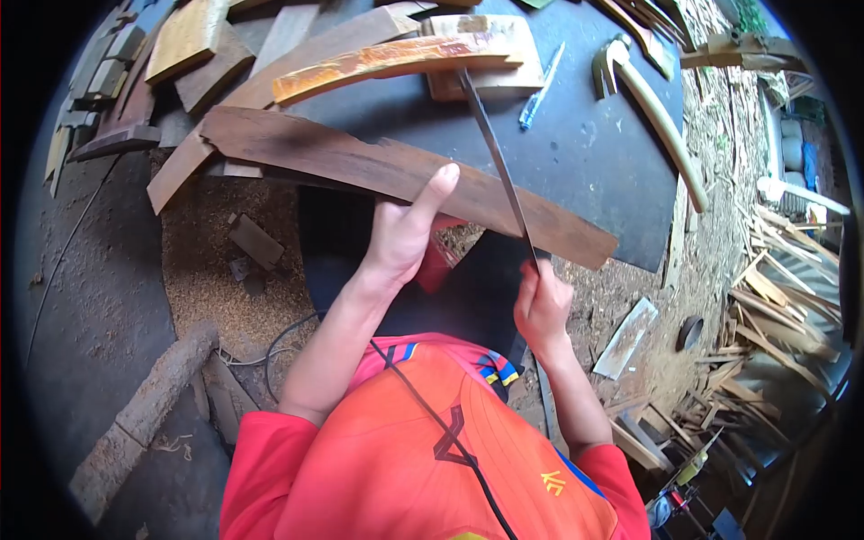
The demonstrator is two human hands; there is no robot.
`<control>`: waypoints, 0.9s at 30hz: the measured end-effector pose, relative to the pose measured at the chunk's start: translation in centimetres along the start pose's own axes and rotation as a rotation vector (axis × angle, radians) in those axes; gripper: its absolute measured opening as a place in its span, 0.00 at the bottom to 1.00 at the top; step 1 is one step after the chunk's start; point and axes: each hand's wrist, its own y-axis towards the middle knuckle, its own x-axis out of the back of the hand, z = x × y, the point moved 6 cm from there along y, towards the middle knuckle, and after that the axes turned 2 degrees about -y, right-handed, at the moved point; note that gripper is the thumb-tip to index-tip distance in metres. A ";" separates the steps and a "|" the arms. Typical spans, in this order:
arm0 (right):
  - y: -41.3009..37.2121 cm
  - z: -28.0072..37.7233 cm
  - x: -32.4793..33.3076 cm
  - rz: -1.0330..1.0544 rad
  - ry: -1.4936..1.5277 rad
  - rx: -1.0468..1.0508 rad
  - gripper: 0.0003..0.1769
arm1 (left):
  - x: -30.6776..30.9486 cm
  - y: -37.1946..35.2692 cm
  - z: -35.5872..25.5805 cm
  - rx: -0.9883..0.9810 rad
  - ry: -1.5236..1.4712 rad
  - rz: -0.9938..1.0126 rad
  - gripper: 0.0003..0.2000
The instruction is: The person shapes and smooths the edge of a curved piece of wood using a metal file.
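Note:
My left hand (405,232) is closed on a long, dark brown wooden board (360,162), its thumb along the top edge and its fingers hidden underneath. The board slants across the near edge of the dark table, with a notched, uneven upper edge. My right hand (544,306) is wrapped round the lower end of a long, narrow metal blade (498,157). The blade crosses over the board towards its right end, and its far tip overlaps an orange-stained curved wooden piece (387,63). Behind that piece lies a pale wooden block (490,45).
On the dark table (594,162) lie a blue pen (543,87) and a hammer (661,117) with a wooden handle. Wood offcuts (189,45) crowd the upper left. A log (148,414) is at lower left, and scrap wood (774,315) is piled right. A cable hangs over my shirt.

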 end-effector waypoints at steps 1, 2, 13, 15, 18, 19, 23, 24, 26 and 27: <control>-0.3 -0.4 0.0 0.014 -0.006 0.006 0.02 | 0.1 0.0 0.2 0.015 0.002 0.008 0.13; -0.5 -0.8 0.0 0.024 -0.014 0.012 0.02 | 0.2 0.1 0.2 0.008 -0.009 0.002 0.13; -2.5 -3.8 -0.6 0.012 0.080 0.093 0.03 | -1.2 -0.7 -0.9 0.058 -0.083 -0.051 0.13; -1.1 -2.1 -0.9 -0.040 0.078 0.099 0.03 | -0.8 -0.6 -0.6 0.079 -0.036 -0.031 0.15; -0.3 -1.6 -1.6 -0.071 0.098 0.081 0.05 | -0.2 -0.8 -0.3 0.082 -0.027 -0.050 0.15; -1.8 -3.5 -2.1 -0.056 0.096 0.095 0.05 | -0.5 -0.8 -0.5 0.063 -0.042 -0.065 0.14; -0.9 -4.1 -1.9 -0.085 0.070 0.191 0.05 | 0.2 -0.7 -0.1 0.073 -0.040 -0.046 0.14; 0.6 -2.2 -1.2 -0.111 0.053 0.228 0.06 | 0.1 -0.8 0.0 0.094 -0.042 -0.057 0.14; 0.5 -1.6 -1.3 -0.076 0.070 0.180 0.07 | -0.3 -0.8 -0.5 0.129 -0.038 -0.078 0.14; -0.5 -3.1 -1.5 -0.060 0.035 0.209 0.07 | 0.1 -0.7 -0.3 0.106 -0.032 -0.059 0.14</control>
